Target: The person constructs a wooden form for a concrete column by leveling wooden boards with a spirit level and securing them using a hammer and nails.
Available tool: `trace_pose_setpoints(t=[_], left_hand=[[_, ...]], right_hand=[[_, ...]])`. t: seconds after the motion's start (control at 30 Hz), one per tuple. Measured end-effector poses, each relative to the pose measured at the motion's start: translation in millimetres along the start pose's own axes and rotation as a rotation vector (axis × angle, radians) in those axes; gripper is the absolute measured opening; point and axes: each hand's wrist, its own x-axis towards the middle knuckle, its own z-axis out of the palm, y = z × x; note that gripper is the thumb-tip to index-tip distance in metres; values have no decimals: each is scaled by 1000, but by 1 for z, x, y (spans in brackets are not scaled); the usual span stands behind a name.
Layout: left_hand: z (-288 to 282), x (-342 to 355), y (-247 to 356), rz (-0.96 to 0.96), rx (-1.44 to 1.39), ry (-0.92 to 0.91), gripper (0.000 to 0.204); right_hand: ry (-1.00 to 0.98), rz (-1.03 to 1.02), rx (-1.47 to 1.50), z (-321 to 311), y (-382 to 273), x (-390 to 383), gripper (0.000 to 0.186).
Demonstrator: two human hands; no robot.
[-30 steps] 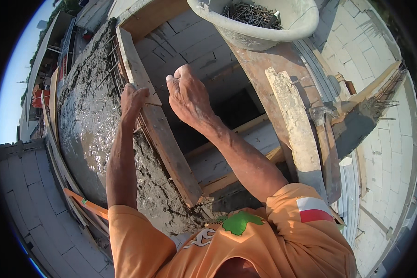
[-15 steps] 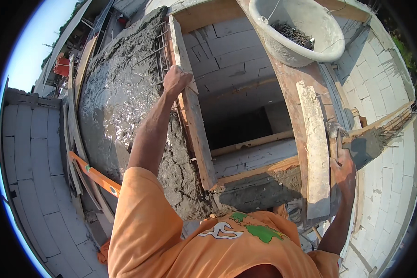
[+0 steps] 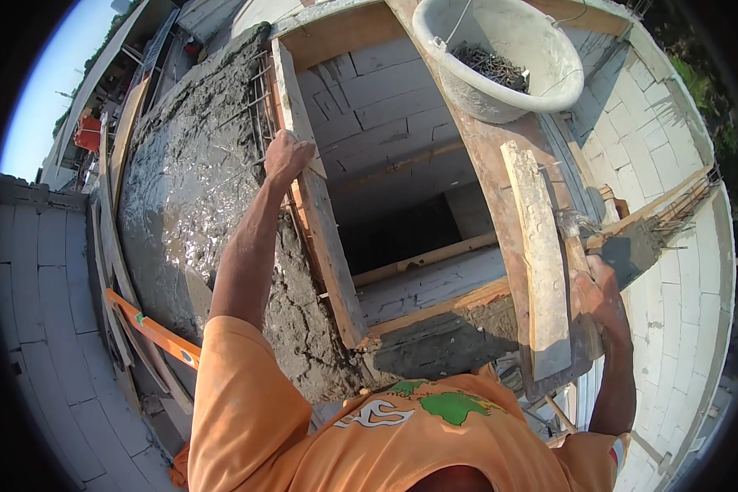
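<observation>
A broad bed of wet grey concrete (image 3: pixel 180 189) spreads across the person's left, its surface glossy in the sun, and beside it a dark rectangular opening (image 3: pixel 394 238) drops between block walls. A wide brown plank (image 3: pixel 488 176) runs along the opening's right side; a narrower timber (image 3: pixel 328 254), grey-faced and cement-stained, edges the left, its length running away from the body. On the plank's far part sits a whitish bucket (image 3: pixel 541 98), and nearer lies a pale, crusted board (image 3: pixel 541 254) with a ragged far end. The left hand (image 3: pixel 289 156) rests at the timber, fingers bent over its top edge; whether they pinch anything small cannot be told. The right hand (image 3: pixel 603 295) is well apart, across the opening, fingers curled against the handle of a hammer (image 3: pixel 576 222); how firmly they close around it is not clear. The hammer lies just right of the pale board, its long axis pointing away from the person, head beyond the fingers, so the right hand is much the nearer. Its head looks dull grey and dusty, its handle brownish and mostly covered. Smallest are the dark loose nails (image 3: pixel 494 67) heaped inside the bucket.
</observation>
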Motion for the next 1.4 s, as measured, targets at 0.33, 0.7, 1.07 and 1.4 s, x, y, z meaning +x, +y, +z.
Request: trace_pose_setpoints(t=[0.33, 0.7, 1.07, 1.4], left_hand=[[11, 18, -16, 76, -41, 27, 48], [3, 8, -16, -33, -41, -12, 50], [3, 4, -2, -4, 25, 44, 49], [0, -2, 1, -66, -17, 10, 51]], right_hand=[[546, -195, -295, 12, 13, -1, 34], [37, -347, 649, 142, -120, -10, 40], [253, -367, 453, 273, -160, 133, 64], [-36, -342, 385, 346, -170, 129, 61]])
